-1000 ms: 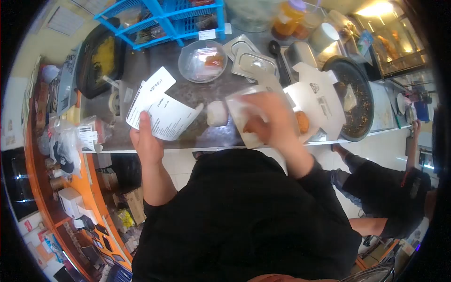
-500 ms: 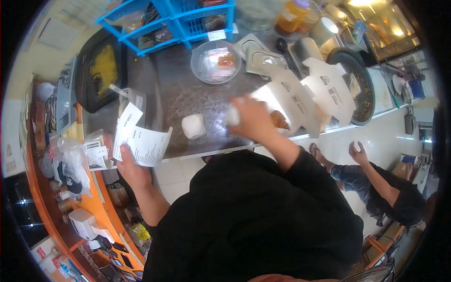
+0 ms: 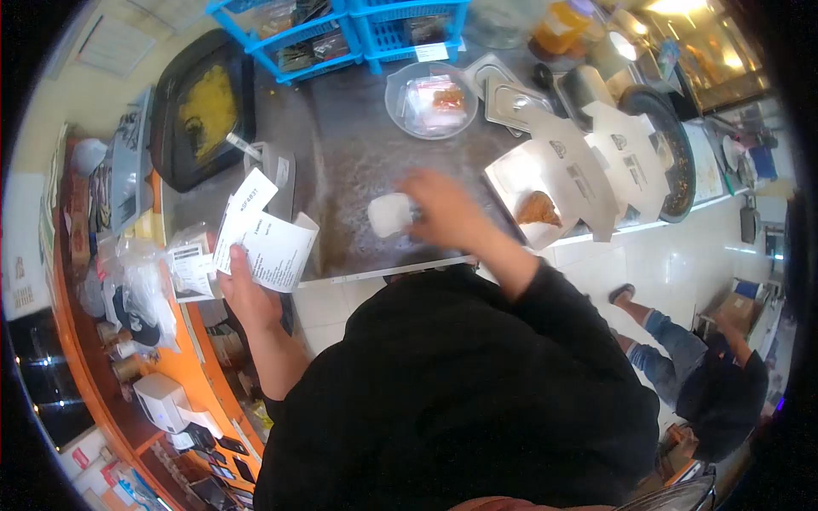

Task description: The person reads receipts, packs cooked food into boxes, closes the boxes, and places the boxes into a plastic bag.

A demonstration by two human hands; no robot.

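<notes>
your slips (image 3: 277, 251) look like smooth, matt paper, and the boxes (image 3: 573, 175) beyond are matt card. you have shiny metal lids (image 3: 514, 104), a glossy clear plastic bowl (image 3: 400, 111) and blue plastic baskets (image 3: 411, 56).

Two bare hands, apart, both arms reaching forward.
The left hand (image 3: 250, 298) is closed in a pinch, its thumb (image 3: 239, 262) upright, its wrist below. The right hand (image 3: 447, 211) is blurred, palm down; its fingers (image 3: 419, 183) point toward the left side, the forearm (image 3: 509, 260) slanting back behind them.

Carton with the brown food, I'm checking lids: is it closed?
No, the carton stands open, with the brown food in plain sight inside.
</notes>
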